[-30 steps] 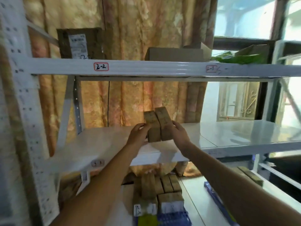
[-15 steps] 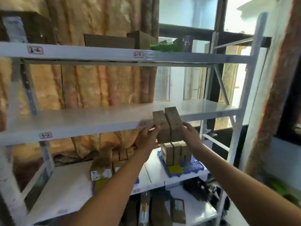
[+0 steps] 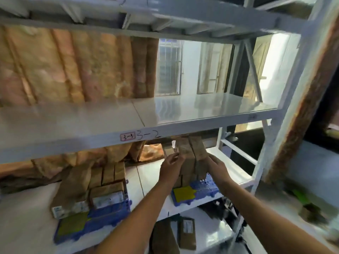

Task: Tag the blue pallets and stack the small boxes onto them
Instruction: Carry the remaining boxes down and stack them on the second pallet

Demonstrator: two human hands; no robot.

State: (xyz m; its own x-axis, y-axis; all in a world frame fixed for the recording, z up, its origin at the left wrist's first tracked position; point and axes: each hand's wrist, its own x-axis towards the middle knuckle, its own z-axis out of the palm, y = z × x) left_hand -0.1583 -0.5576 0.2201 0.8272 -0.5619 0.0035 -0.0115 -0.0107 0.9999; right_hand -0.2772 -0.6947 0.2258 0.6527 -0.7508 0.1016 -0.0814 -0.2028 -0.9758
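**Boxes come down off the middle shelf toward a tagged blue pallet**

A person's left hand [image 3: 170, 166] and right hand [image 3: 217, 166] press from either side on 2 small brown boxes [image 3: 192, 153], carried upright and side by side. The fingers of both hands are flat against the outer faces, so the pair is clamped between the palms rather than gripped singly. Motion blur softens the edges, and the exact finger contact is hard to read.

What has changed in the last second: the 2 boxes stood on the middle shelf [image 3: 128, 136], marked "3-2" on its front lip, and have now been lifted clear of it. They hang below that lip, over the lower shelf [image 3: 152, 173], directly above the right-hand blue pallet [image 3: 205, 189]. That pallet already wears a yellow tag [image 3: 184, 192] at its near corner and carries a few boxes at its rear, mostly hidden behind the hands.

To the left on the same lower shelf sits a second blue pallet [image 3: 102, 217], also tagged in yellow [image 3: 73, 224] and loaded with a stack of brown boxes [image 3: 104, 184], some showing white labels.

The shift suggests tagging is finished on both visible pallets and the work is now in its stacking phase. The likely next step is to lower the pair onto the right pallet beside the boxes already there, keeping both upright as the palms release.
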